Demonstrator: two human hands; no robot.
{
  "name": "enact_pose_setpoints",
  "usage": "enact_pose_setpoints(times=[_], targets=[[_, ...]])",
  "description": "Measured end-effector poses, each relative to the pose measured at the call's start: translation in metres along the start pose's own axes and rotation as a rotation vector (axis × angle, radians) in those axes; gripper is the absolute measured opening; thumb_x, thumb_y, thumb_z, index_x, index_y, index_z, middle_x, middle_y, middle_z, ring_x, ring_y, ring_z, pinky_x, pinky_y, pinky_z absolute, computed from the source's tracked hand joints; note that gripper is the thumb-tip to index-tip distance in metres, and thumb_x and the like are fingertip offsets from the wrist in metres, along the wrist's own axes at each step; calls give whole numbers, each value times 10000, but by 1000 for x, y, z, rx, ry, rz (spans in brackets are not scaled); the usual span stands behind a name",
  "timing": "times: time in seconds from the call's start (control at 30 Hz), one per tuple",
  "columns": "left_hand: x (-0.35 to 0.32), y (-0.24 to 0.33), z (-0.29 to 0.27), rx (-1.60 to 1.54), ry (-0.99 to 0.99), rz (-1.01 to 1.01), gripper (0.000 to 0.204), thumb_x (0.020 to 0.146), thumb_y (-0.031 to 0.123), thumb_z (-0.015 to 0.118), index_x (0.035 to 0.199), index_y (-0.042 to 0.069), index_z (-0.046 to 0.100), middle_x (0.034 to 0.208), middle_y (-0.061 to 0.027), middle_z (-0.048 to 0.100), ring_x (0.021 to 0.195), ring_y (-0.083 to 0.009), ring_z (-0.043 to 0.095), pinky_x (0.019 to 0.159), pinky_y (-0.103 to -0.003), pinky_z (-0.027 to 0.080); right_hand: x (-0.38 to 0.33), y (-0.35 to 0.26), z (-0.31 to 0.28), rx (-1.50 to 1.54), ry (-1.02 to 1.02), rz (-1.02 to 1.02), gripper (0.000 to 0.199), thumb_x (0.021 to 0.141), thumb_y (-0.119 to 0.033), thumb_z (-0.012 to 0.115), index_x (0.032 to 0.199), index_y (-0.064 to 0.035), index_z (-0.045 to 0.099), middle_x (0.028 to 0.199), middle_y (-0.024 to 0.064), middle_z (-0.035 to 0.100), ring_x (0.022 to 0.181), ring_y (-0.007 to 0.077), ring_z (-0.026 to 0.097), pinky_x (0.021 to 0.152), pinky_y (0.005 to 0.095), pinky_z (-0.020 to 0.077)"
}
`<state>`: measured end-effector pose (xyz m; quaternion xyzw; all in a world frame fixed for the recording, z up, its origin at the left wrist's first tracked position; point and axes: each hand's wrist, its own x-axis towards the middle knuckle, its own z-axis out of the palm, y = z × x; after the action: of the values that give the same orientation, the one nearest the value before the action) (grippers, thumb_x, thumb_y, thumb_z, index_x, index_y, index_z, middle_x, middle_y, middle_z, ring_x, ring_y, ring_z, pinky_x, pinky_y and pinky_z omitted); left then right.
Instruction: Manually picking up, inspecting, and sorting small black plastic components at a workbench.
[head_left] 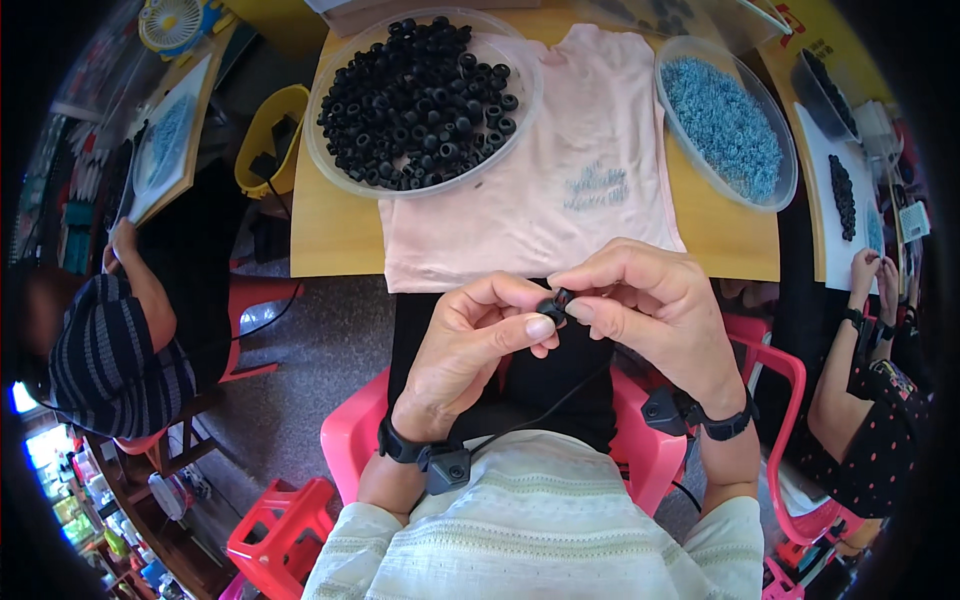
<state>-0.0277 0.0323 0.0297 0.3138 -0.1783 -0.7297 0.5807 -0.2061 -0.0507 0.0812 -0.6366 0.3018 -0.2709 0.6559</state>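
Pale top | black bit pinched by left hand + right hand, seems mid-job tbh | tub on cloth's left, loads left

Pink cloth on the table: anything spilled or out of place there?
Small bluish-grey pieces lie loose on the pink cloth, outside the oval tub holding similar-looking blue ones; possibly set out deliberately. No damage shows.

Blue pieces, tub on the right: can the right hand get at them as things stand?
Likely yes: the blue pieces lie in an open tub ahead of the right hand, with nothing standing between. It is busy with the left hand at a black part, so would probably need freeing first.
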Motion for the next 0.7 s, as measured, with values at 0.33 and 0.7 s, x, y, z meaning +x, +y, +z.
enact_pose_setpoints(times=[0.33,0.7], targets=[[1,-3,-4,-64,-6,-12,147,844,20,675,986,1,644,945,-115,662,788,-147,640,709,-266,524,0,7,0,12,37,-20,158,878,-2,622,1026,19,673,908,46,626,745,72,583,654,195,480],[3,-5,-3,-38,-8,-5,194,858,37,662,1043,-16,637,952,-120,661,806,-152,630,723,-270,517,1,15,-5,262,48,100,172,896,-62,631,1052,8,651,933,24,638,765,64,573,684,194,474]])
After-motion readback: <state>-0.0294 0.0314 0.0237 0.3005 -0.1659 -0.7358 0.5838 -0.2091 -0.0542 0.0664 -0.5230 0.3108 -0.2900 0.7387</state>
